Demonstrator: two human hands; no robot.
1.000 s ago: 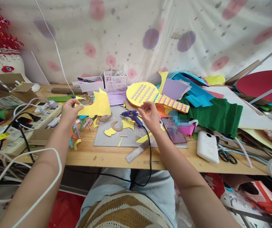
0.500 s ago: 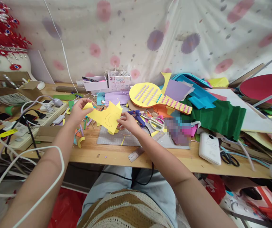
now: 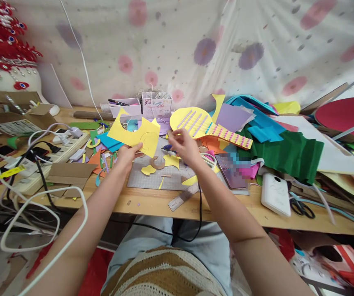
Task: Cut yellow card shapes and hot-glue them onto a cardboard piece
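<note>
My left hand [image 3: 126, 155] pinches a jagged sheet of yellow paper [image 3: 133, 133] by its lower edge; a curved line is drawn on it. Held up over the desk, the sheet hides part of the clutter behind. My right hand [image 3: 183, 146] is apart from the sheet, its fingers loosely curled and spread, with nothing visible between them. Just below it lies a blue glue gun [image 3: 166, 147], partly covered by the hand. Scissors with pale handles [image 3: 208, 160] lie right of that wrist. Behind is a yellow paper instrument [image 3: 192, 119] with purple strips and strings.
Yellow scraps [image 3: 171, 161] and a brown curved piece [image 3: 157, 163] lie on the grey cutting mat [image 3: 136, 181]. A metal ruler [image 3: 181, 199] crosses its front edge. A phone [image 3: 231, 170], a white box-shaped device [image 3: 275, 193] and black scissors [image 3: 302, 207] are rightward. Cables and power strips [image 3: 56, 152] crowd the left.
My right hand has let go of the yellow paper and moved right and up, over the glue gun. My left hand has shifted right, now gripping the sheet's lower edge. Scraps on the mat are uncovered.
</note>
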